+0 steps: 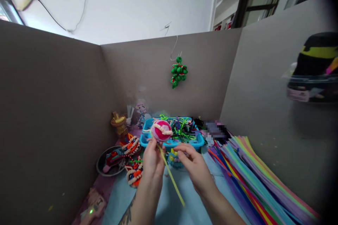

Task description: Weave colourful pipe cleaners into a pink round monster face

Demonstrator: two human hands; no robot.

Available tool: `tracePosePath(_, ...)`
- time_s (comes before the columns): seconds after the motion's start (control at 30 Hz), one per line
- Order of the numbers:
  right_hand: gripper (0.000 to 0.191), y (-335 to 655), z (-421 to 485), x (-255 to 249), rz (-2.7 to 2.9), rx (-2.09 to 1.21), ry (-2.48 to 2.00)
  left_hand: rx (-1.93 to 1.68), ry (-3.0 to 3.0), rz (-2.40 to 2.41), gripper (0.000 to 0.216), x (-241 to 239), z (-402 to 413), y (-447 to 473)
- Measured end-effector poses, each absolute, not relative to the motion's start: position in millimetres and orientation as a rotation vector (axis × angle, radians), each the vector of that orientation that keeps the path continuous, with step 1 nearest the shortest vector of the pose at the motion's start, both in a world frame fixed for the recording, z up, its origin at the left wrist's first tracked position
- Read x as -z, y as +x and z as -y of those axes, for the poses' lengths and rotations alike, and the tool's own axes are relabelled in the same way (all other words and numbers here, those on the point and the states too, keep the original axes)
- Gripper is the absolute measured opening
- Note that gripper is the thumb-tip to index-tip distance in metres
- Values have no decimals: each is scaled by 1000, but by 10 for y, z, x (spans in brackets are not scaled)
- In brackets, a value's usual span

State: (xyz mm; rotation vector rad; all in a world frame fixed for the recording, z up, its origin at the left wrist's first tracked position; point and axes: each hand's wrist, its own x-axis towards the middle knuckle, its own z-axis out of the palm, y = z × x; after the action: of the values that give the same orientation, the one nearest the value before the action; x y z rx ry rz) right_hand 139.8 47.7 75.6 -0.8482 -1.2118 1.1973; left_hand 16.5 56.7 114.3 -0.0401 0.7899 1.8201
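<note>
My left hand (153,158) is closed around the lower end of a round pink and white pipe-cleaner piece (161,130), holding it above the table. A yellow pipe cleaner (172,177) hangs from it, slanting down to the right with its end loose. To the right, my right hand (192,161) is lifted, its fingers bent loosely and a little apart from the thumb, with nothing visible between them. Behind its fingertips lies a blue and yellow pipe-cleaner piece (174,159), partly hidden. Orange and white pipe-cleaner pieces (134,173) lie left of my left wrist.
A blue tray (199,145) of tangled pipe-cleaner scraps stands behind my hands. Long coloured pipe cleaners (253,179) lie along the right side. At left are a metal bowl (99,168) and a brown cup (118,123). Grey partitions (148,66) enclose the table; a green ornament (179,73) hangs at the back.
</note>
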Motion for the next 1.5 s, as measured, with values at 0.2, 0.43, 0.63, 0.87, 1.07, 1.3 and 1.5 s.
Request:
tracePosePath(0.2,35,1075,-916,-711,876,-1308,-943,-1743,-183,-799,22,-1053,-662,46)
tracePosePath(0.43,43,990,-999,-725,579,-1888,-527,-1732,-201,-746,21,-1007,-684,194)
tracePosePath(0.63,33,1020,-1051,-693,378,-1848,-504,-1707,-40,-728,12,-866,-630,416)
tracePosePath(0.87,20,1402,-1256,-719,326,-1666,-447,-1474,229,-902,34,-807,-544,451)
tracePosePath(1.07,21,1574,-1265,-782,417,-1713,-493,-1736,545,-1061,28,-775,-679,170)
tracePosePath(1.3,35,1475,-1204,-816,493,-1837,-536,-1456,662,-870,35,-805,-710,-85)
tracePosePath(1.5,46,1451,-1185,-813,562,-1828,-553,-1340,499,-633,24,-825,-708,-14)
